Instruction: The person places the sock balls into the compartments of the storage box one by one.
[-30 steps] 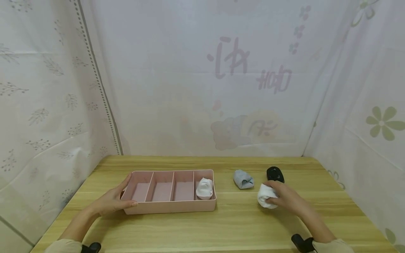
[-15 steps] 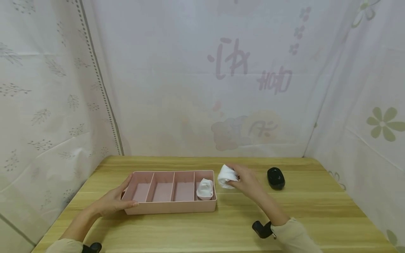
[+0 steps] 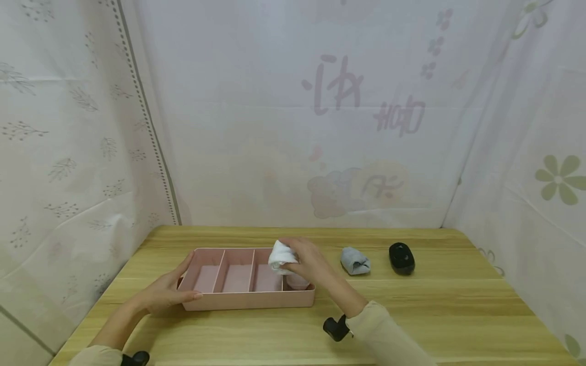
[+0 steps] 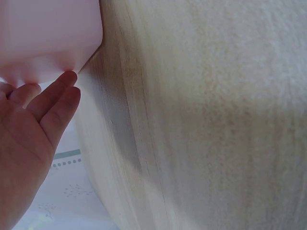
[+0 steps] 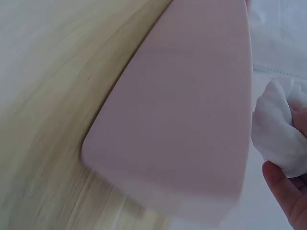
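Two hands — left (image 3: 161, 291) spread against pink box (image 3: 249, 301), right (image 3: 310, 258) pinching white cloth (image 3: 280, 257) above it.

I'm getting soft, slightly dim light across the head view, cool and greyish on the far curtain (image 3: 256, 132), warmer on the table (image 3: 439, 315). A faint shadow lies beside the left hand (image 3: 162, 291), and small highlights sit on the glossy black object (image 3: 402, 258). My left wrist feed looks hazy, with broad, soft-edged shadows across the wood. The right wrist feed is murkier: the pink box (image 5: 177, 105) loses crispness at its near corner, and the wood grain smears.
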`<state>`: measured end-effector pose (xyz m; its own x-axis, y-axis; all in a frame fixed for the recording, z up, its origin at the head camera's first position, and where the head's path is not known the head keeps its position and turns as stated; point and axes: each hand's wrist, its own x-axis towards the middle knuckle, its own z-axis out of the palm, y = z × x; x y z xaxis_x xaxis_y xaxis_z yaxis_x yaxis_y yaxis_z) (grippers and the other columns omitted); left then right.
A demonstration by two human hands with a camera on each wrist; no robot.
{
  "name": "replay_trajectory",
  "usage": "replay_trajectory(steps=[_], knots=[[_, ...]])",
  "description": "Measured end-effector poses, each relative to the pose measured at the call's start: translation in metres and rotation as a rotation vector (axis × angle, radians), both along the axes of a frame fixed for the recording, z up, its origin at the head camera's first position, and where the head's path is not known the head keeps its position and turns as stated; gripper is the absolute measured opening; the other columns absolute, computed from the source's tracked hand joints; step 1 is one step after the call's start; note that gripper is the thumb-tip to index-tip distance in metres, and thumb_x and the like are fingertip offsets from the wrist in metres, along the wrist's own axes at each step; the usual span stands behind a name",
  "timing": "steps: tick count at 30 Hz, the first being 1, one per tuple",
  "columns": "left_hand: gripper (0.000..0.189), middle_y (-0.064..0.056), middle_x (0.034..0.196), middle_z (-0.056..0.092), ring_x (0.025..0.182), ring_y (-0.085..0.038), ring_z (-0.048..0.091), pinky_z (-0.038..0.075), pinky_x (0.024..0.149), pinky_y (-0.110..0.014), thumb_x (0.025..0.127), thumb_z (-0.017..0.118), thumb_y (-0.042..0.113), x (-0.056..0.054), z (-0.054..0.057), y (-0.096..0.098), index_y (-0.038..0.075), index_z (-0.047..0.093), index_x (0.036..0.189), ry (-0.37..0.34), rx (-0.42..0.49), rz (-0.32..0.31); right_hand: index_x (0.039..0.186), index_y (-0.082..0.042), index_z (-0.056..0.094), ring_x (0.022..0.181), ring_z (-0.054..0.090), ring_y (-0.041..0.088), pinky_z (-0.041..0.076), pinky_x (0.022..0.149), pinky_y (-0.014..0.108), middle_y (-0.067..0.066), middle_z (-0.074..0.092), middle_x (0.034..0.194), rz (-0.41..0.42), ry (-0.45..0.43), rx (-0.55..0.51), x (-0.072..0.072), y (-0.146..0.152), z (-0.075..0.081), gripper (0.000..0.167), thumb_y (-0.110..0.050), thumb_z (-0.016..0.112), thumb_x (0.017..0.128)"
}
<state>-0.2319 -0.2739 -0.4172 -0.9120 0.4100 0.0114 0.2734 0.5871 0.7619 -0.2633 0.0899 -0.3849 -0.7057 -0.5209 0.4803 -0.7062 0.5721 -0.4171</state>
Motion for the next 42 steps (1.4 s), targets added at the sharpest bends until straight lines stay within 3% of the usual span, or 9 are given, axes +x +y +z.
replay_trajectory(steps=[7,14,20,28,33,37,42], knots=[[0.104,-0.041,0.147,0.003,0.121,-0.059,0.035,0.045,0.089,-0.046,0.083,0.071,0.021,-0.001,-0.002,-0.001,0.0,-0.006,0.149,0.004,-0.006,-0.008,0.125,-0.005,0.056,0.104,0.058,0.028,0.05,0.082,0.037,0.015,0.062,0.116,0.013,0.003,0.069,0.001,-0.025,-0.004,0.051,-0.013,0.076,0.078],[0.104,-0.042,0.146,0.003,0.12,-0.056,0.038,0.045,0.084,-0.023,0.083,0.071,0.022,0.0,-0.002,-0.002,-0.001,-0.006,0.149,0.015,-0.001,-0.01,0.125,-0.007,0.057,0.1,0.061,0.024,0.05,0.083,0.031,0.011,0.064,0.112,0.018,0.085,0.254,0.0,-0.038,-0.013,0.051,-0.016,0.076,0.079],[0.104,-0.041,0.146,0.003,0.122,-0.057,0.036,0.046,0.086,-0.027,0.083,0.071,0.021,0.0,-0.004,-0.003,-0.002,-0.006,0.149,0.017,0.012,-0.015,0.119,-0.009,0.059,0.1,0.062,0.022,0.05,0.084,0.028,0.007,0.064,0.111,0.021,0.16,0.374,-0.003,-0.046,-0.019,0.044,-0.014,0.076,0.079],[0.104,-0.044,0.145,0.001,0.114,-0.048,0.047,0.046,0.078,-0.017,0.084,0.07,0.017,-0.002,-0.009,-0.003,-0.002,-0.01,0.148,-0.014,0.074,-0.033,0.105,-0.015,0.058,0.095,0.061,0.013,0.048,0.077,0.021,-0.002,0.064,0.102,-0.062,0.064,0.56,0.0,-0.057,-0.02,0.038,-0.027,0.079,0.076],[0.104,-0.042,0.146,0.002,0.12,-0.053,0.04,0.043,0.081,-0.015,0.083,0.071,0.019,-0.001,-0.009,-0.002,-0.003,-0.007,0.148,0.003,0.044,-0.02,0.096,-0.014,0.057,0.087,0.062,0.011,0.047,0.075,0.02,-0.005,0.065,0.093,-0.054,0.173,0.669,0.001,-0.061,-0.021,0.031,-0.026,0.078,0.076],[0.103,-0.041,0.147,0.002,0.122,-0.055,0.036,0.043,0.084,-0.019,0.083,0.071,0.02,0.0,-0.008,-0.001,-0.002,-0.006,0.149,0.017,0.03,-0.012,0.094,-0.014,0.057,0.083,0.062,0.009,0.046,0.076,0.02,-0.005,0.066,0.09,-0.054,0.23,0.705,0.0,-0.061,-0.023,0.029,-0.024,0.078,0.077],[0.103,-0.042,0.146,0.002,0.119,-0.052,0.041,0.045,0.082,-0.018,0.083,0.071,0.018,-0.001,-0.008,-0.002,-0.002,-0.007,0.149,0.004,0.054,-0.013,0.095,-0.014,0.059,0.089,0.064,0.011,0.047,0.088,0.026,-0.003,0.067,0.092,-0.057,0.206,0.686,0.0,-0.062,-0.024,0.027,-0.022,0.078,0.077]])
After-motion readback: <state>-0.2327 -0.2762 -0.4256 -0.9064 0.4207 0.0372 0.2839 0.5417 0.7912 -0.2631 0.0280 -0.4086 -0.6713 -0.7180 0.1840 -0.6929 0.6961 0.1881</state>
